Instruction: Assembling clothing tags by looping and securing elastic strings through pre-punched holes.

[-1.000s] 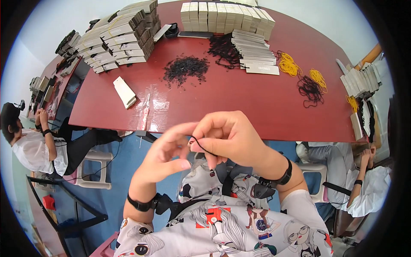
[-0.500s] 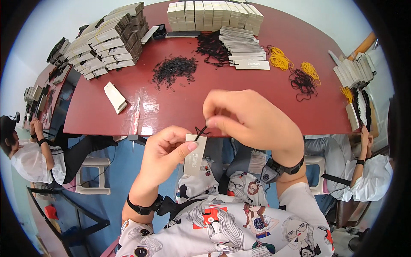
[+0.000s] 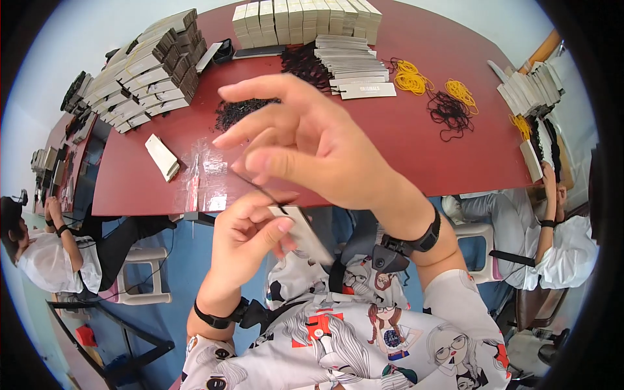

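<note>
My left hand [image 3: 237, 244] is closed on a cream card hang tag [image 3: 311, 239], with the thumb across its upper end. A thin black cord [image 3: 264, 192] comes out of that end and runs taut up and left to my right hand [image 3: 325, 153]. The thumb and a lower finger of the right hand appear to pinch the cord's far end, though they are partly smeared by motion. Its upper fingers stretch out over a pile of small black pieces [image 3: 227, 117]. The tag hangs tilted, its lower end to the right, over my lap.
Tall stacks of tags [image 3: 156, 71] stand at the back left of the red table [image 3: 370, 143], more bundles [image 3: 305, 23] at the back. Strung tags [image 3: 364, 90], yellow cords [image 3: 411, 78] and black cords [image 3: 448, 114] lie nearby. Loose tags [image 3: 161, 156] rest left. People sit at both sides.
My right hand has risen and moved left, fingers spreading, pulling the cord out taut. The tag in my left hand has tilted. The view has shifted slightly.
</note>
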Demonstrator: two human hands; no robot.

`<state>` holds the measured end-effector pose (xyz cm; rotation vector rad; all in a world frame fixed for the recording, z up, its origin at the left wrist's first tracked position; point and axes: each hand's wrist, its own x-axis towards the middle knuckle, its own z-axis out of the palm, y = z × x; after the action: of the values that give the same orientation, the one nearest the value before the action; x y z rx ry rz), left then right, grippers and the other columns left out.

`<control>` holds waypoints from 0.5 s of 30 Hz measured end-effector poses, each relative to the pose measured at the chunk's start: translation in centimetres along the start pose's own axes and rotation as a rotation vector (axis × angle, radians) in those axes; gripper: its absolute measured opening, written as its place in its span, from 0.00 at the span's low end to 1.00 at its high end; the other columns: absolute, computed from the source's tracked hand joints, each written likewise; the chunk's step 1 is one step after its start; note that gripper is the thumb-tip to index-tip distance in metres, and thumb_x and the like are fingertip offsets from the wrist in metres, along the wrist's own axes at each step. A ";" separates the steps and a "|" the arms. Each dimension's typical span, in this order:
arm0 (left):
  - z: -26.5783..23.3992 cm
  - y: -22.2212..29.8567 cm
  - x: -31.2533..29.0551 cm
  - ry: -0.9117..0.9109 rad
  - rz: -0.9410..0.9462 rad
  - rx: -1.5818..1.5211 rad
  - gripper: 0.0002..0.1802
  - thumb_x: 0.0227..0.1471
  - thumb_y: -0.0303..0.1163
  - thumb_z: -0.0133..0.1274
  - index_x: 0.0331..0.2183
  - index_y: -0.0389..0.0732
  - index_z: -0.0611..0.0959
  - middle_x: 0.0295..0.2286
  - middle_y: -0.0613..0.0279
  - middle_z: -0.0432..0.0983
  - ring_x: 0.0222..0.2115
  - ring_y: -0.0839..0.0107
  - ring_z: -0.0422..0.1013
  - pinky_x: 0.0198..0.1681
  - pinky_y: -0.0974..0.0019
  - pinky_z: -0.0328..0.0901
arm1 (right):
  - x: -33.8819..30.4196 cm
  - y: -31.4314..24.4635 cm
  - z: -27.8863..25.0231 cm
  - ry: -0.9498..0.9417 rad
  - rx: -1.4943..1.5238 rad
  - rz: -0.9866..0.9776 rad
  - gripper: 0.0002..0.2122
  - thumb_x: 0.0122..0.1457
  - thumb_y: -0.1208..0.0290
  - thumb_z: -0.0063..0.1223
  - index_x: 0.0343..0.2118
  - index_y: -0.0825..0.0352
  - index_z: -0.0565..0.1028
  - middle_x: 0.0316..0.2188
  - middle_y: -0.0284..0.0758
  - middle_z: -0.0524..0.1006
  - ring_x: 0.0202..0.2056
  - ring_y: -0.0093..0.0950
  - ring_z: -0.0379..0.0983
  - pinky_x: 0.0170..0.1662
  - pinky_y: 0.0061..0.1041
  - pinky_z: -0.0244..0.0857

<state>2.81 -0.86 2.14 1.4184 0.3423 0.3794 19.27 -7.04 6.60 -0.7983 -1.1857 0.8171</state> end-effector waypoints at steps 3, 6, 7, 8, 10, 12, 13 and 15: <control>0.2 -0.8 0.4 0.078 0.131 -0.121 0.15 0.49 0.22 0.50 0.42 0.33 0.73 0.27 0.55 0.76 0.24 0.73 0.73 0.21 0.76 0.67 | -2.4 1.6 -0.6 0.015 -0.046 0.011 0.24 0.55 0.77 0.48 0.54 0.66 0.56 0.39 0.36 0.72 0.41 0.24 0.69 0.45 0.24 0.64; 0.3 -1.5 0.4 0.248 0.279 -0.165 0.14 0.51 0.24 0.47 0.42 0.31 0.71 0.31 0.47 0.75 0.25 0.68 0.74 0.21 0.73 0.69 | -5.7 2.2 0.2 0.078 -0.096 0.074 0.23 0.53 0.72 0.52 0.51 0.68 0.58 0.35 0.38 0.74 0.36 0.25 0.72 0.37 0.22 0.65; 0.0 -1.8 0.4 0.253 0.275 -0.161 0.14 0.51 0.24 0.47 0.42 0.31 0.71 0.31 0.47 0.75 0.25 0.68 0.74 0.21 0.73 0.69 | -6.4 1.9 0.0 -0.029 -0.287 0.287 0.22 0.52 0.72 0.53 0.49 0.68 0.60 0.31 0.38 0.74 0.33 0.28 0.73 0.32 0.23 0.65; -0.2 -1.9 0.4 0.259 0.352 -0.169 0.14 0.51 0.25 0.47 0.41 0.31 0.72 0.33 0.45 0.74 0.25 0.69 0.74 0.21 0.73 0.69 | -7.0 1.8 0.0 -0.133 -0.479 0.501 0.20 0.52 0.72 0.53 0.47 0.68 0.61 0.27 0.38 0.74 0.30 0.31 0.73 0.28 0.24 0.65; -0.9 -2.8 0.6 0.294 0.521 -0.166 0.11 0.52 0.29 0.47 0.36 0.32 0.75 0.37 0.42 0.71 0.24 0.71 0.73 0.22 0.71 0.69 | -8.0 2.9 -0.2 -0.049 -0.826 0.267 0.18 0.51 0.71 0.53 0.43 0.67 0.63 0.23 0.37 0.73 0.27 0.33 0.73 0.25 0.26 0.64; -1.5 -3.6 0.6 0.181 0.618 -0.133 0.10 0.52 0.30 0.48 0.34 0.32 0.77 0.36 0.43 0.72 0.23 0.70 0.72 0.23 0.71 0.69 | -8.4 2.6 -0.4 0.092 -1.306 -0.033 0.13 0.46 0.72 0.54 0.35 0.67 0.65 0.22 0.36 0.71 0.24 0.34 0.70 0.25 0.29 0.63; -1.7 -3.9 0.5 0.076 0.721 -0.097 0.11 0.52 0.31 0.49 0.31 0.32 0.78 0.35 0.45 0.73 0.23 0.70 0.72 0.23 0.70 0.70 | -8.4 2.5 -0.7 0.101 -1.313 -0.023 0.13 0.46 0.72 0.54 0.35 0.67 0.65 0.22 0.36 0.71 0.24 0.34 0.70 0.25 0.29 0.63; -2.1 -4.0 -0.1 -0.049 0.682 -0.012 0.12 0.51 0.34 0.50 0.28 0.33 0.78 0.33 0.46 0.73 0.22 0.69 0.72 0.22 0.70 0.69 | -8.3 2.4 -1.2 0.148 -1.371 -0.276 0.13 0.43 0.74 0.52 0.33 0.67 0.65 0.24 0.36 0.70 0.26 0.34 0.69 0.28 0.29 0.63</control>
<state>1.97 0.45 -2.07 1.5034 -0.1999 0.8944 18.68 -13.25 0.48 -1.6821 -1.6141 -0.4235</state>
